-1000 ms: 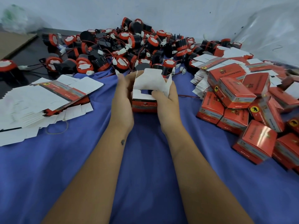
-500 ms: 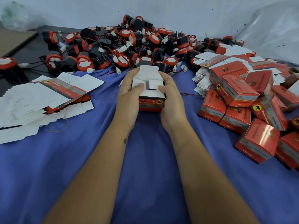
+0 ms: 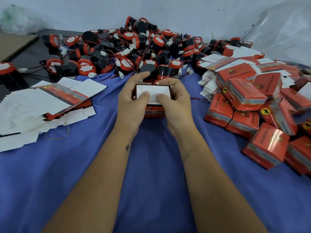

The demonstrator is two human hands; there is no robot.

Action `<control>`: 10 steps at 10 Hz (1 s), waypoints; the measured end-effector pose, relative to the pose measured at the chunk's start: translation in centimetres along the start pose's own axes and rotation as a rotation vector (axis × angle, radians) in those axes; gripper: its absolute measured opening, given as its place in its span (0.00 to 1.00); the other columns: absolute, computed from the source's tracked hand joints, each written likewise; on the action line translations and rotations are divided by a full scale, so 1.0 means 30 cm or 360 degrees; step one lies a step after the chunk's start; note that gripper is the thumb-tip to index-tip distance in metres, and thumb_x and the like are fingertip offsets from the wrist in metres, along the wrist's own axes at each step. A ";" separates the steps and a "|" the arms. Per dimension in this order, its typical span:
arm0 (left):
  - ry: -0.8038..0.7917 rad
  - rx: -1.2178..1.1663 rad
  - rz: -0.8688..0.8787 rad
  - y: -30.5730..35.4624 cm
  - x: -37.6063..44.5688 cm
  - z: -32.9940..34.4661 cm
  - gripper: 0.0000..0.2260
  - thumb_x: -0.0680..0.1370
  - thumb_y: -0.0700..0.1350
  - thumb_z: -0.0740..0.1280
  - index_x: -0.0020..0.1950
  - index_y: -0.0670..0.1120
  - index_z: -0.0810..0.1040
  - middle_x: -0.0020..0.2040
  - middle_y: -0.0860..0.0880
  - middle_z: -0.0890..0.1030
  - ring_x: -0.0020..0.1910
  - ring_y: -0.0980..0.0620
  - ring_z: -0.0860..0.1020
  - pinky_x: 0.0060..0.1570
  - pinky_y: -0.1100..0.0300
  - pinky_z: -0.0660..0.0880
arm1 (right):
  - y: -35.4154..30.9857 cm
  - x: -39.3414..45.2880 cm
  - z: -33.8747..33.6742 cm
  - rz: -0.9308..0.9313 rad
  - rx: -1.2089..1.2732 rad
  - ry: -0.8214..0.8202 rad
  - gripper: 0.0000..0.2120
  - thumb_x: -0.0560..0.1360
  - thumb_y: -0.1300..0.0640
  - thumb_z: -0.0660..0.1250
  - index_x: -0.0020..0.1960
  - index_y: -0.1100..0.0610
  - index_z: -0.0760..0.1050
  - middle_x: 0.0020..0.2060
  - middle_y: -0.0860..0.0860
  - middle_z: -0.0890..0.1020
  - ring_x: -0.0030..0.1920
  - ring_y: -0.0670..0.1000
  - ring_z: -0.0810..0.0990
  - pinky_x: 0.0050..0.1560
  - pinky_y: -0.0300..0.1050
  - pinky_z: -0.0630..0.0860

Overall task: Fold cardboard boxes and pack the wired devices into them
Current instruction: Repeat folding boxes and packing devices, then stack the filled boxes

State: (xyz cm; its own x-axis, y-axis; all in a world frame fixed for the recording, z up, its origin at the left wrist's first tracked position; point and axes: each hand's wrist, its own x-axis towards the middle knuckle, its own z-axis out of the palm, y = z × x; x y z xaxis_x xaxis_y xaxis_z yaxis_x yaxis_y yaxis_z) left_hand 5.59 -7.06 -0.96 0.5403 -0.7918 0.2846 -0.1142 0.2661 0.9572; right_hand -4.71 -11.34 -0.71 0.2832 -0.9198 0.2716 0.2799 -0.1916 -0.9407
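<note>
We clasp the small red-and-white cardboard box [image 3: 153, 96] at frame centre, left hand [image 3: 130, 96] and right hand [image 3: 175, 98] each grasping an end, thumbs pressing its white flaps, long axis running left-right, the red-and-black wired devices [image 3: 127, 52] heaped just above.

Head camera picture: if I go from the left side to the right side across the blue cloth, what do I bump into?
Stack of flat unfolded boxes → left hand → box being folded → right hand → pile of finished red boxes.

A blue cloth [image 3: 84, 174] covers the work surface. Behind it rises a pale wall [image 3: 168, 10]; clear plastic sheeting [image 3: 282, 27] hangs at the wall's right, a dark tabletop [image 3: 25, 54] lies at the cloth's far left.
</note>
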 end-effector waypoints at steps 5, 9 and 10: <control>-0.0267 0.0181 0.0209 -0.012 -0.020 -0.002 0.18 0.83 0.40 0.63 0.71 0.54 0.66 0.65 0.61 0.73 0.62 0.66 0.73 0.59 0.66 0.73 | -0.022 -0.005 0.008 0.0209 -0.0040 0.0070 0.21 0.73 0.34 0.54 0.56 0.38 0.80 0.64 0.51 0.78 0.68 0.56 0.71 0.70 0.60 0.67; -0.0185 -0.0041 -0.0257 -0.019 -0.010 0.017 0.34 0.74 0.61 0.58 0.79 0.54 0.59 0.74 0.53 0.69 0.71 0.56 0.70 0.65 0.52 0.73 | -0.043 -0.016 -0.008 -0.0129 0.0105 0.0227 0.13 0.69 0.62 0.60 0.47 0.62 0.80 0.55 0.55 0.78 0.59 0.47 0.76 0.63 0.48 0.73; -0.0101 -0.0260 -0.0424 -0.007 -0.006 0.017 0.19 0.75 0.56 0.64 0.64 0.51 0.78 0.55 0.51 0.84 0.53 0.52 0.83 0.40 0.57 0.80 | -0.050 -0.016 -0.006 -0.0136 0.0130 0.0178 0.18 0.73 0.62 0.59 0.60 0.59 0.78 0.62 0.52 0.76 0.63 0.46 0.75 0.64 0.45 0.73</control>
State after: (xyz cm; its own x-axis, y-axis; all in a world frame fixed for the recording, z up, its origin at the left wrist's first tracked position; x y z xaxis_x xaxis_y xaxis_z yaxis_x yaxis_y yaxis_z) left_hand 5.10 -7.27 -1.18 0.4797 -0.8769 0.0324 0.1629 0.1253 0.9787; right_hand -5.41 -10.68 0.52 0.1528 -0.9346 0.3211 0.3735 -0.2462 -0.8944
